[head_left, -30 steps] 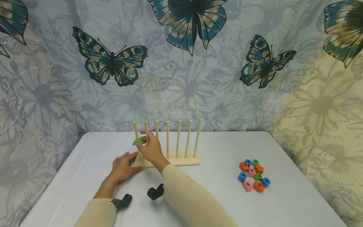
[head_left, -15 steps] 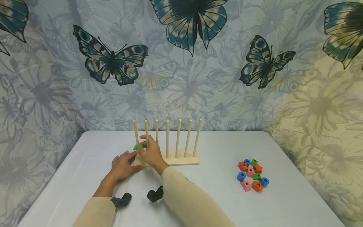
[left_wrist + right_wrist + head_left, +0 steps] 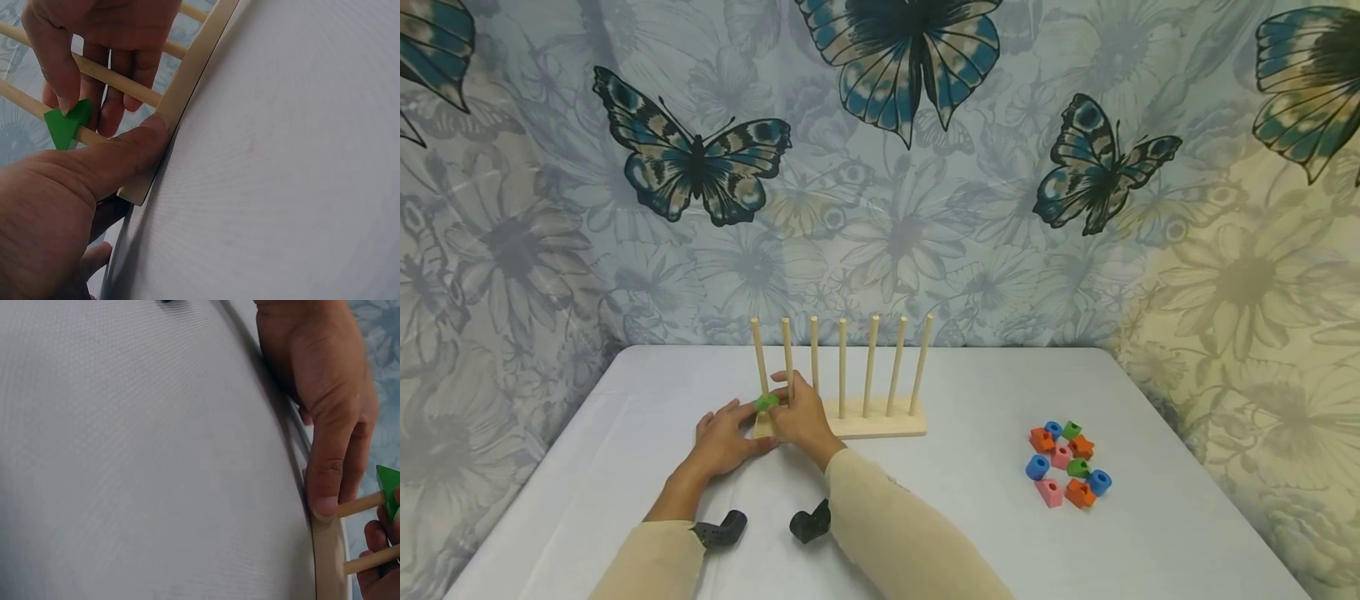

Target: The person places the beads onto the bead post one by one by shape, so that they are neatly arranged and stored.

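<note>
A wooden peg rack (image 3: 880, 427) with a row of upright pegs stands on the table. My left hand (image 3: 724, 443) grips the left end of its base, the thumb along the front side and the other fingers partly hidden. On the leftmost peg sits a green triangular bead (image 3: 62, 128), low on the rod and tilted a little, just above the left hand. My right hand (image 3: 805, 421) pinches this bead between thumb and fingers, with its fingers reaching round the second peg. In the right wrist view only an edge of the green bead shows, beside the left thumb (image 3: 325, 503).
A cluster of small beads lies on the right of the white table (image 3: 970, 517): blue cylinders (image 3: 1037, 467), orange stars (image 3: 1080, 493), pink ones (image 3: 1050, 492) and green ones (image 3: 1078, 468). A patterned butterfly cloth (image 3: 895, 242) hangs behind the table.
My right hand has slid the green bead down the leftmost peg, from about mid-height to near the base. The left hand has kept its hold on the rack's end.
</note>
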Motion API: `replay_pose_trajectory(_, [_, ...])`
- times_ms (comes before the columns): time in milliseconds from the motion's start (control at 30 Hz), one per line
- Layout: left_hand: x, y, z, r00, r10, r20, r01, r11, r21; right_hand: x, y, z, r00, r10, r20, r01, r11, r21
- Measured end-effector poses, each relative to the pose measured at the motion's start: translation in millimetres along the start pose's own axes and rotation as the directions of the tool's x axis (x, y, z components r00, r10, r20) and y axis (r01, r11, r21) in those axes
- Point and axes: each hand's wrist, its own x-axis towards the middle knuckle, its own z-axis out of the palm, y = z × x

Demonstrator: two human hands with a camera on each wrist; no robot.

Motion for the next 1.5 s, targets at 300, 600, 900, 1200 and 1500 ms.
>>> replay_pose_trajectory(300, [-1.4,-1.4,0.5,1.0,0.017,-0.007,-0.017,1.0,-0.002,0.6,9.8,4.4,0.999,0.043,0.01,-0.043,0.997,-0.058])
replay_pose_trajectory(600, [0.3,-1.8,1.4,1.0,0.013,-0.012,-0.013,1.0,0.001,-0.4,4.2,-0.1,0.999,0.045,0.008,-0.044,0.993,-0.113])
replay_pose_trajectory(900, [-0.4,2.1,3.2,1.0,-0.022,-0.006,0.022,1.0,0.013,-3.2,-31.2,-21.7,0.997,-0.048,0.056,0.057,0.98,-0.189])
replay_pose_trajectory(1200, [0.4,3.7,1.9,0.999,-0.04,-0.012,0.04,0.999,0.016,-13.3,-74.3,-54.1,0.976,-0.175,0.129,0.195,0.968,-0.159])
replay_pose_trajectory(1500, [-0.3,3.6,1.4,0.999,-0.039,0.002,0.039,0.999,0.002,-36.9,-101.6,-89.0,0.932,-0.335,0.139,0.349,0.933,-0.094])
